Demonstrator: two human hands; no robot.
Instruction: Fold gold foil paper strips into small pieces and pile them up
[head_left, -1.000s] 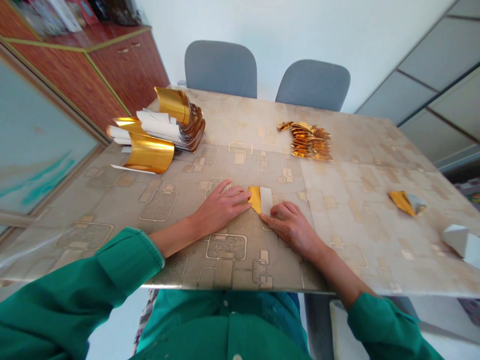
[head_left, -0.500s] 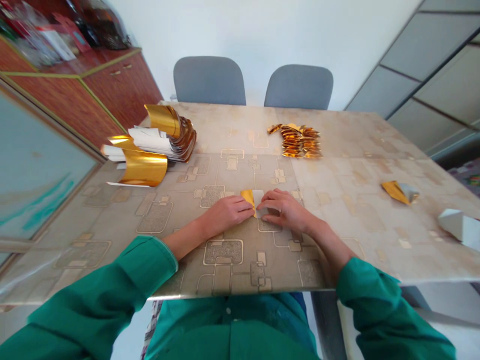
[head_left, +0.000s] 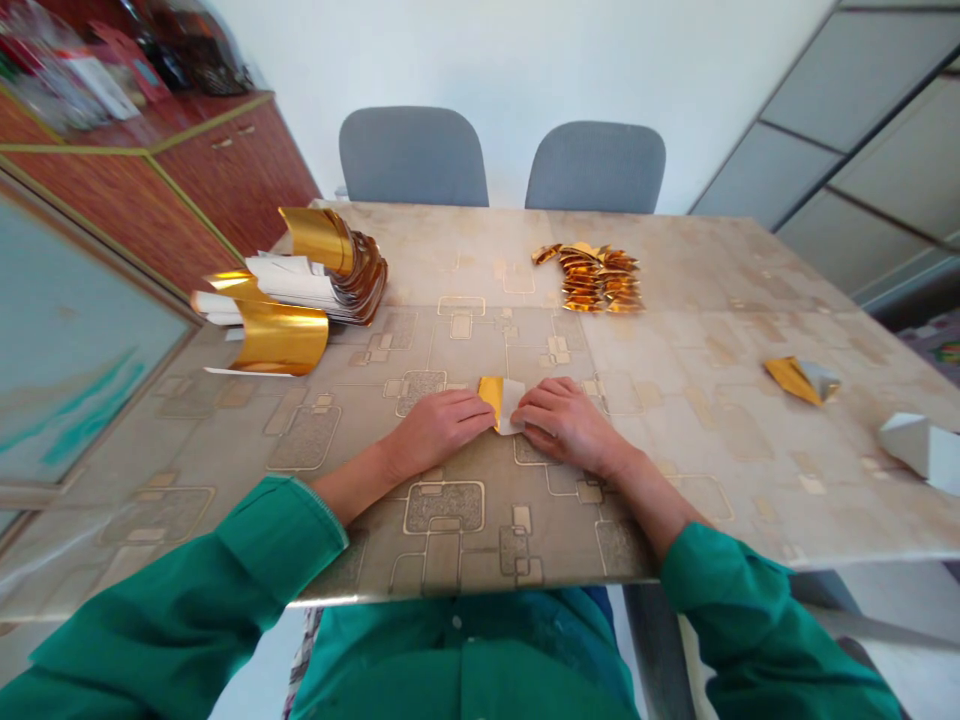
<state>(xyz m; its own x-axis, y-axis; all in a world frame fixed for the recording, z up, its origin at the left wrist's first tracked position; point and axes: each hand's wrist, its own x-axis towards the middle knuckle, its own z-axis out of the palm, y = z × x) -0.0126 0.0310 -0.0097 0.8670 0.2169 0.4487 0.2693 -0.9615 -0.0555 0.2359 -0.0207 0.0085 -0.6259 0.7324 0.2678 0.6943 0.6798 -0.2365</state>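
Observation:
A small sheet of gold foil paper [head_left: 513, 398] lies on the table in front of me. Its left part shows gold and its right part shows the white side. My left hand [head_left: 442, 425] has its fingers pressed together on the gold left edge. At the white right edge, the closed fingers of my right hand [head_left: 568, 422] grip the paper, and the fingertips partly hide it. Far to the left, a curled stack of gold paper [head_left: 321, 240] stands on its side. Rows of folded gold pieces [head_left: 602, 278] sit at the back, right of the middle.
A patterned cloth covers the table [head_left: 465, 555]. On the right lie a folded gold-and-white piece [head_left: 796, 380] and a white folded paper [head_left: 919, 447]. Two grey chairs [head_left: 412, 157] stand behind the far edge. A red-brown cabinet [head_left: 232, 180] is at the left.
My right fingers have lowered and closed at the paper's right edge, where there was a gap under them. The white part now lies flatter. My left hand has shifted slightly left.

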